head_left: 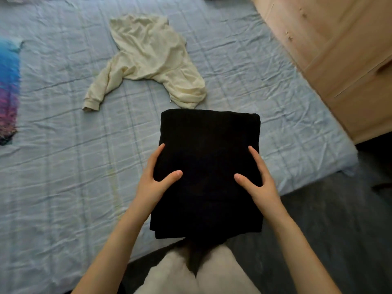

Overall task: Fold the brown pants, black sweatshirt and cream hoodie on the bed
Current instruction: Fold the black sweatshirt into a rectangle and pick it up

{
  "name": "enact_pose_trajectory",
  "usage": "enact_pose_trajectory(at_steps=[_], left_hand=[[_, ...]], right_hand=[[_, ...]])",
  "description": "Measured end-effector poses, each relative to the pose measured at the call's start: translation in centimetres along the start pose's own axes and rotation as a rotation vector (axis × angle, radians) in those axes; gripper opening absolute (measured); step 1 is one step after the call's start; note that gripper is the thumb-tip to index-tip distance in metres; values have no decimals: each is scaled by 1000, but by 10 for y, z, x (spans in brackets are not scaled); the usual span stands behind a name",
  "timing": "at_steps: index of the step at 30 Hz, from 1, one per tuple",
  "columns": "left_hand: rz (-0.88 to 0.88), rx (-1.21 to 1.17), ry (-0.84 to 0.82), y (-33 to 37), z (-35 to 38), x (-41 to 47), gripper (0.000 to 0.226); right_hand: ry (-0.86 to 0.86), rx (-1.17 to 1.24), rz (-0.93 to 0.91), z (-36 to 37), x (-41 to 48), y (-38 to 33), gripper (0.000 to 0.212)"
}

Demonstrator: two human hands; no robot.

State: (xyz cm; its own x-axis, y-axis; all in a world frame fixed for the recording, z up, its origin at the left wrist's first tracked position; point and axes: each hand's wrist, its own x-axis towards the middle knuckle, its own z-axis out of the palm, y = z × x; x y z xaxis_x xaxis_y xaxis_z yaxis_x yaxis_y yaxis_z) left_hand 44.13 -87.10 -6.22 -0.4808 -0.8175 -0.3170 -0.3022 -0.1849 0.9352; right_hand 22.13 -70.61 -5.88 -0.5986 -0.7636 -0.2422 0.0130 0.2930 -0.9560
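Observation:
A black sweatshirt (209,145) folded into a thick rectangle is held up over the near edge of the bed. My left hand (153,179) grips its left side, thumb on top and fingers underneath. My right hand (257,181) grips its right side the same way. The cream hoodie (148,58) lies crumpled and unfolded on the bed (53,166) beyond the sweatshirt, one sleeve trailing toward the left. The brown pants are not in view.
The bed carries a wrinkled light blue checked sheet. A colourful blue and pink cloth (8,88) lies at its left edge. A wooden wardrobe (343,60) stands to the right. Dark floor (339,219) runs along the near right.

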Motion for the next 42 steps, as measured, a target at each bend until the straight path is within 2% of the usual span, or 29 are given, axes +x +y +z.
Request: enact_pose_trajectory(at_steps=[6, 10, 15, 21, 25, 30, 36, 42], left_hand=[[81, 33, -217, 56, 29, -4, 72], [140, 75, -367, 86, 82, 0, 67], [155, 92, -517, 110, 197, 1, 67], [179, 122, -692, 127, 385, -5, 65], [147, 112, -695, 145, 499, -16, 64], [139, 85, -578, 178, 596, 0, 70], [168, 99, -442, 210, 688, 78, 64], [151, 54, -454, 263, 787, 160, 63]], right_hand=[[249, 51, -44, -34, -58, -27, 67], [404, 137, -23, -71, -86, -20, 66], [584, 173, -14, -164, -104, -6, 64], [757, 218, 54, -321, -125, 30, 63], [763, 208, 85, -439, -119, 37, 62], [657, 208, 75, -553, -71, 34, 61], [542, 236, 15, -651, 43, 34, 61], [532, 177, 7, -757, 146, 14, 61]])
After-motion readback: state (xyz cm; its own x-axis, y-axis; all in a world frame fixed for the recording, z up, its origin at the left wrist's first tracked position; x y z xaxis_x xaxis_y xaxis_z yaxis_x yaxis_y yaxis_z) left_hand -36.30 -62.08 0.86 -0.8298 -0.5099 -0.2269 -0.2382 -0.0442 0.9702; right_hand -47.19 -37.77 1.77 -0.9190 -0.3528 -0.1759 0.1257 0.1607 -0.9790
